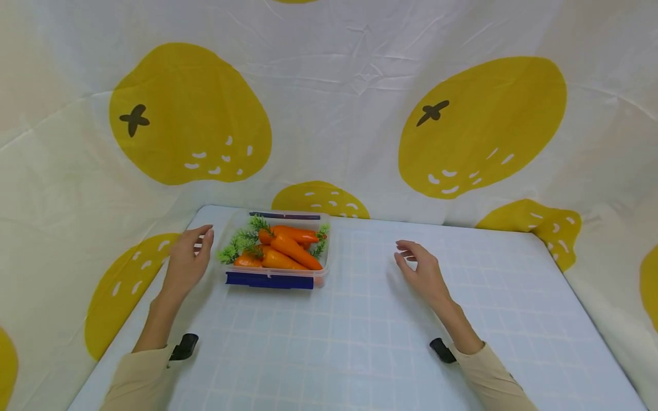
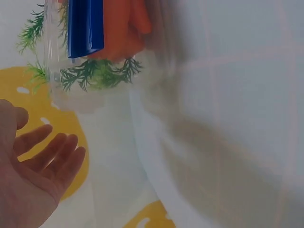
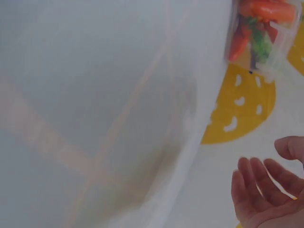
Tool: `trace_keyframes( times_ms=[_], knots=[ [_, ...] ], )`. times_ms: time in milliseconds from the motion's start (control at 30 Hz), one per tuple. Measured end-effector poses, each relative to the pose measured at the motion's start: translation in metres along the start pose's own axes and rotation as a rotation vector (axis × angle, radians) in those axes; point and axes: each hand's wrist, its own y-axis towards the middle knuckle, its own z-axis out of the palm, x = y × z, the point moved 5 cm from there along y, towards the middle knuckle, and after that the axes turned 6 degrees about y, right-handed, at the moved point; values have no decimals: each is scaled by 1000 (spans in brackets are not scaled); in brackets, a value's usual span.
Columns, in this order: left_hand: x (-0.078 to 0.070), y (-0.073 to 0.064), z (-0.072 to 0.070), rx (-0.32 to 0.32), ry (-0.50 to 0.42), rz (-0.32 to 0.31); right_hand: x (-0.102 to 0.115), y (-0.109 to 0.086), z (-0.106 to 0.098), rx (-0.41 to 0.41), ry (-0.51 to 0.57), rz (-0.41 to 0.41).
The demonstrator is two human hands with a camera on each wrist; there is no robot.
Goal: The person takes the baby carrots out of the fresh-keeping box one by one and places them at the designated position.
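A clear plastic box (image 1: 325,251) with a dark blue clip (image 1: 269,280) along its front stands at the back left of the table. Inside lie several orange carrots (image 1: 293,249) with green feathery tops (image 1: 237,244). Just left of the box my left hand (image 1: 187,262) hovers, holding nothing, its fingers loosely bent. In the left wrist view the blue clip (image 2: 86,28) shows above that hand (image 2: 38,166), apart from it. My right hand (image 1: 424,271) is raised over the table to the right of the box, fingers relaxed and nothing in them. The right wrist view shows the same hand (image 3: 268,190) well away from the box.
The table (image 1: 360,342) has a white cover with a faint grid. Behind and beside it hangs a white cloth (image 1: 334,114) printed with large yellow fruit. A black strap piece (image 1: 185,346) sits at the left wrist and another (image 1: 442,350) at the right.
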Motion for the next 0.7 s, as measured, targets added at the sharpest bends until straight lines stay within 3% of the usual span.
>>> trace_keyframes(
  times_ms=[200,367,600,700],
  knots=[
    [-4,-1,10,32,-69,-15,14,6,24,41,81,35],
    [-6,-1,17,58,-73,-23,26,11,42,76,135,42],
    [-11,-2,16,47,-75,-19,40,15,65,125,200,53],
    [-9,-2,16,63,-74,-48,45,17,75,154,224,84]
  ],
)
